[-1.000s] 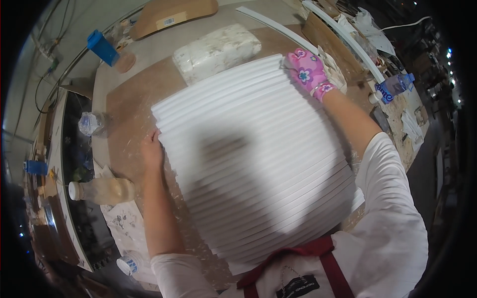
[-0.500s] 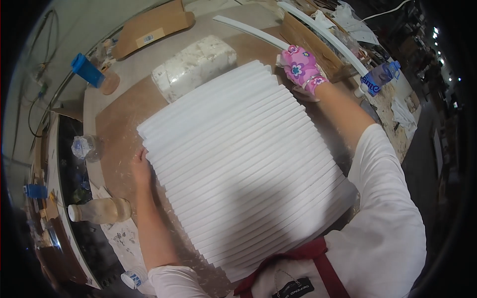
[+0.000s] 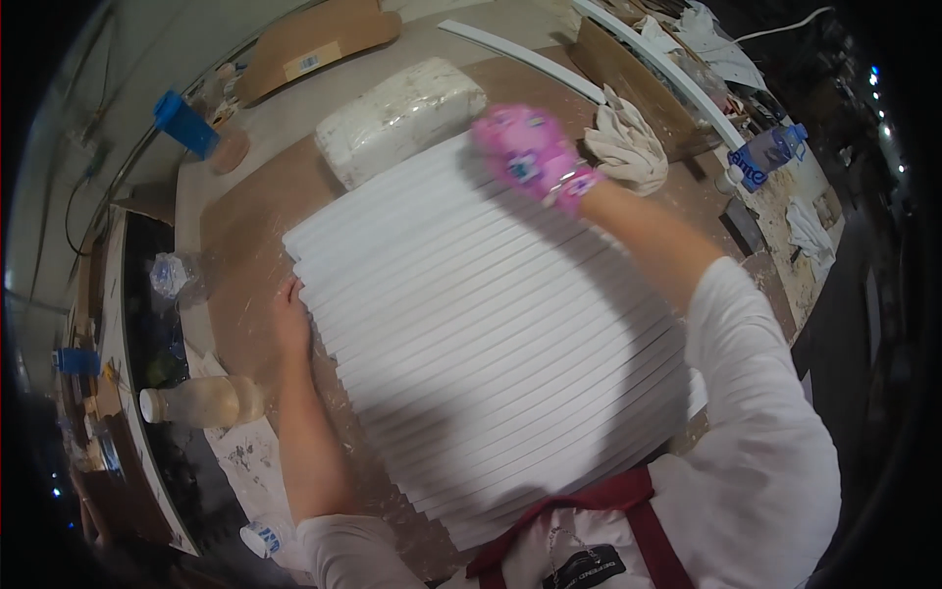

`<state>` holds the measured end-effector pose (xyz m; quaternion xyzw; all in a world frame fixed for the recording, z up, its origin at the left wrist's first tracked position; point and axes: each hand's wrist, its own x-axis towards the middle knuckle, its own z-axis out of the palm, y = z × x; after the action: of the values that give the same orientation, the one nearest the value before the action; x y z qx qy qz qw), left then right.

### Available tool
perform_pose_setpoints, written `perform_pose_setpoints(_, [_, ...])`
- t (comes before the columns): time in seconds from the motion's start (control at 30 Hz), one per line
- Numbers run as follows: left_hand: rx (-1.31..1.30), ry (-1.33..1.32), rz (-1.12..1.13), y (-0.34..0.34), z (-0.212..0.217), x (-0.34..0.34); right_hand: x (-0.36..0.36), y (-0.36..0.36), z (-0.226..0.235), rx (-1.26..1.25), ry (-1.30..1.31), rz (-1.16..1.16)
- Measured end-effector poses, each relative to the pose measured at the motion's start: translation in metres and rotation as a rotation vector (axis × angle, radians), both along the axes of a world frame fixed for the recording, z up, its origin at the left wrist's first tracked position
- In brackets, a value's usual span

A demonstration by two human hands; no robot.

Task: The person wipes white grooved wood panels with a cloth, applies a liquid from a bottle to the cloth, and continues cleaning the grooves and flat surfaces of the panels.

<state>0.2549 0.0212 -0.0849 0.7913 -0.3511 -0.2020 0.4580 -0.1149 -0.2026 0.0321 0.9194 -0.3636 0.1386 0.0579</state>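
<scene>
A broad layer of white ridged strips (image 3: 491,334), laid side by side, covers the middle of the table. At its left edge, my left hand (image 3: 291,319) has its fingers bent together against the strip ends. My right hand (image 3: 530,157), in a pink flowered glove, is over the far right part of the strips. Motion smears its fingers, and I cannot see whether it touches them. Just beyond the far edge lies a white bundle (image 3: 402,120) wrapped in clear plastic. A crumpled cream cloth (image 3: 628,145) rests right of the gloved hand.
Brown cardboard (image 3: 314,49) lies at the back, with a long white strip (image 3: 520,59) to its right. A blue-topped cup (image 3: 184,125), a plastic bottle (image 3: 177,278) and a jar of cloudy liquid (image 3: 201,402) line the left side. A blue-labelled bottle (image 3: 767,157) stands at right.
My right hand has moved left from beside the far right corner to over the strips, uncovering the cream cloth. My left hand stays at the left edge. The whole view has shifted slightly.
</scene>
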Motion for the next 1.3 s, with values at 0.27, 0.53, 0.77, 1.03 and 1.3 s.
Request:
perform_pose_setpoints(0.27, [0.131,0.009,0.031,0.007,0.029,-0.012,0.025,0.022,0.02,0.223,0.292,-0.003])
perform_pose_setpoints(0.53, [0.124,-0.399,-0.078,-0.004,0.007,-0.001,-0.11,-0.031,0.018,-0.01,0.065,-0.302])
perform_pose_setpoints(0.77, [-0.091,0.3,-0.079,0.023,0.033,-0.013,-0.053,0.005,0.006,0.061,-0.061,-0.022])
perform_pose_setpoints(1.03, [-0.186,0.347,-0.168,0.039,0.017,-0.032,-0.008,0.015,-0.001,0.127,0.058,0.317])
perform_pose_setpoints(1.3, [-0.118,0.149,-0.127,0.037,0.024,-0.036,0.145,0.079,-0.011,0.062,-0.117,0.536])
